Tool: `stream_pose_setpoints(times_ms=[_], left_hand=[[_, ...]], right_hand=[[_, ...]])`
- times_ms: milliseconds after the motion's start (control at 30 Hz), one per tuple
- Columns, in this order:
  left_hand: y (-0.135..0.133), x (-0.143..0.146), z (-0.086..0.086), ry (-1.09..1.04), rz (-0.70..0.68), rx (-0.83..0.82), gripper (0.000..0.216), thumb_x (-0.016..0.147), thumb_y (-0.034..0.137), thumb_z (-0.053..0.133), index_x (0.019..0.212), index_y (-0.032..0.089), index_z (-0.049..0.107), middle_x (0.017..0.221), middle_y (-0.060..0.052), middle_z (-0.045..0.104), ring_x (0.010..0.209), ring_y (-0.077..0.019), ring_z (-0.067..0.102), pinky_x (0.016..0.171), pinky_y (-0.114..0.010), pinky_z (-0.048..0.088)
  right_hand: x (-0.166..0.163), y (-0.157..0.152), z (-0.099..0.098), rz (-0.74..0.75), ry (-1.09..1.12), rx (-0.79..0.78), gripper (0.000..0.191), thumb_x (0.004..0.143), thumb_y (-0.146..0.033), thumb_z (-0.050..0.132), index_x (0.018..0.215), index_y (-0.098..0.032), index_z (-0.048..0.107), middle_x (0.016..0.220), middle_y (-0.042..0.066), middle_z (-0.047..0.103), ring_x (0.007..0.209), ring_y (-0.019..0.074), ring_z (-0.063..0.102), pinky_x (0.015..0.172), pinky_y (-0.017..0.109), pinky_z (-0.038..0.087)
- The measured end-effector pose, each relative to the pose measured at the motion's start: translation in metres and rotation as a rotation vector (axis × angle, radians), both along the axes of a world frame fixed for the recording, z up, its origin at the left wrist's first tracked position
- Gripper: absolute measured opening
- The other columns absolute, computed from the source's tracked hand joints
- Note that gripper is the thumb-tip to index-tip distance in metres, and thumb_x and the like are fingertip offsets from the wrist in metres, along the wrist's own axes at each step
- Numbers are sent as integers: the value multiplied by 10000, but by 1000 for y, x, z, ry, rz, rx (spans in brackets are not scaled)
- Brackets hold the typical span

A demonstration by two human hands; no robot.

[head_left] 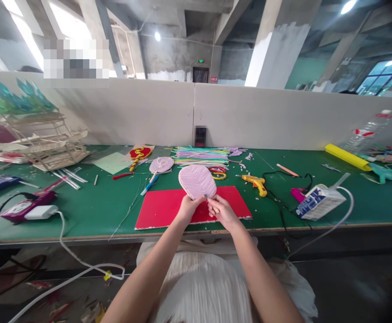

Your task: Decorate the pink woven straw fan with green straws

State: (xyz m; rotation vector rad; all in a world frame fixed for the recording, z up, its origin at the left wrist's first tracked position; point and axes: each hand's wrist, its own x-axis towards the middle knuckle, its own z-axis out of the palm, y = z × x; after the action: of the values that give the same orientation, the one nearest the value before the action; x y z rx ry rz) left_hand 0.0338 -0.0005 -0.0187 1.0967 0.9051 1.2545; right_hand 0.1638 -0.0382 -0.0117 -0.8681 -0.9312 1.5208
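Observation:
A pale purple hand fan [198,181], its face ribbed in a leaf-like pattern, is held up above a red board [162,206]. My left hand [189,207] grips the fan's lower edge, thumb on its face. Closed around the base of the same fan, where the handle would be, is my right hand [222,211]; its fingers hide most of that part. Behind the fan lie a second pale purple fan [161,164] with a curled cord-like shape on it and a red fan with yellow trim [140,154].
Several pastel craft strips [201,156] lie at the back, beside red-and-yellow scissors [220,173]. A yellow glue gun [255,183] with a black cord and a carton [320,202] are rightward. A power strip [31,206] and a stick-built model [48,139] stand left. A partition [283,116] closes the rear.

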Motion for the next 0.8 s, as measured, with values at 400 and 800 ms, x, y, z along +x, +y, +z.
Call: stream_pose_setpoints(times_ms=[400,800], left_hand=[[3,1,-6,157,118,14,310,615,322,675,826,96,667,888,-119,702,856,-256,631,771,-335,460],[7,1,-10,214,138,22,233,642,310,634,764,112,639,759,-81,689,691,-191,600,648,-269,428]], right_hand=[[-11,3,-11,-141,-230,80,290,699,-450,613,718,-204,461,488,-83,468,384,76,413,320,196,402],[-7,5,-7,-18,-321,-5,311,702,-490,590,752,-203,482,480,-60,496,507,148,595,313,187,433]])
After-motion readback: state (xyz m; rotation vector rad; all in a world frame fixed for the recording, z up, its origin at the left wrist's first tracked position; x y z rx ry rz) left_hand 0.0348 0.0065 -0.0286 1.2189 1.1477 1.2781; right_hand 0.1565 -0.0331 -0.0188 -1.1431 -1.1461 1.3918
